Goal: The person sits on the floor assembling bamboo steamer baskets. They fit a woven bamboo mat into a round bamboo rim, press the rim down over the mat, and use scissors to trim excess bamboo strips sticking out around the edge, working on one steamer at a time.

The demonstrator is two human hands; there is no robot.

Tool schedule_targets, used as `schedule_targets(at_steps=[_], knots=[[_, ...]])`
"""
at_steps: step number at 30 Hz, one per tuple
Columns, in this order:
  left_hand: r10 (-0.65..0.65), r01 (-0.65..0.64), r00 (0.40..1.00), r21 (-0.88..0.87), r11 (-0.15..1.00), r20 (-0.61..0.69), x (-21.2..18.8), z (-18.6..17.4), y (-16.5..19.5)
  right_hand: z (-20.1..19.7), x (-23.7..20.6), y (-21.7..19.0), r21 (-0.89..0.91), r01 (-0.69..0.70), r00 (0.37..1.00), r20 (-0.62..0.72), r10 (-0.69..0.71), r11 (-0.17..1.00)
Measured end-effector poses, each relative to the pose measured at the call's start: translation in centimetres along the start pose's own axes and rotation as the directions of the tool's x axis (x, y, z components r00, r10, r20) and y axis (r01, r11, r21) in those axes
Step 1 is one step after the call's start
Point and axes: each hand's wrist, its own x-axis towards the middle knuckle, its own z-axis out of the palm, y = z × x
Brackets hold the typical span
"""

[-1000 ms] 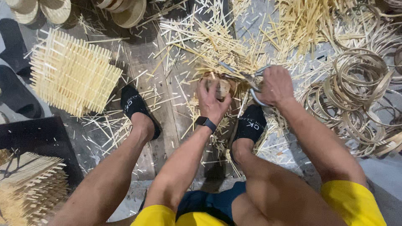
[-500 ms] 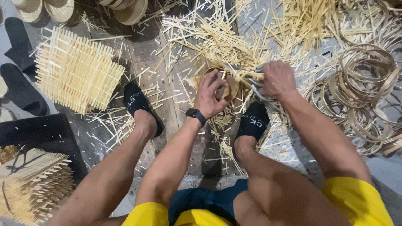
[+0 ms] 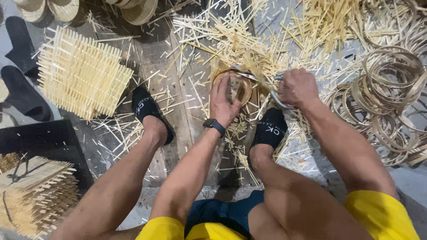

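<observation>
A small round woven bamboo basket (image 3: 242,89) rests on the floor between my feet. My left hand (image 3: 223,101), with a dark watch on its wrist, presses down into the basket. My right hand (image 3: 297,86) grips a pair of metal shears (image 3: 262,84) whose blades reach the basket's right rim. Cut bamboo strips lie scattered all around the basket.
A woven bamboo mat (image 3: 80,73) lies at the left, stacked mats (image 3: 35,195) at the lower left. Bamboo rings (image 3: 387,89) pile up on the right. Finished baskets (image 3: 66,9) sit at the top left beside dark sandals (image 3: 22,89). My feet in black socks (image 3: 147,111) flank the work.
The view has drawn closer to the work. My left hand has shifted from the basket's side to pressing inside it, and the shears have moved along the rim.
</observation>
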Motion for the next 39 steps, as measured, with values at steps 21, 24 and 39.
schedule_targets(at_steps=[21, 24, 39], knots=[[-0.147, 0.15, 0.988, 0.083, 0.985, -0.045, 0.5, 1.1, 1.0, 1.8, 0.1, 1.0, -0.046, 0.096, 0.972, -0.211, -0.103, 0.994], [-0.107, 0.107, 0.994, 0.075, 0.991, 0.003, 0.6, 1.4, 0.7, 2.2, 0.8, -0.3, -0.11, 0.064, 0.95, -0.298, -0.094, 0.992], [0.068, -0.084, 0.969, 0.058, 0.995, 0.237, 1.7, -1.1, 0.7, 0.8, 0.9, 0.8, -0.065, 0.088, 0.984, -0.147, -0.096, 0.994]])
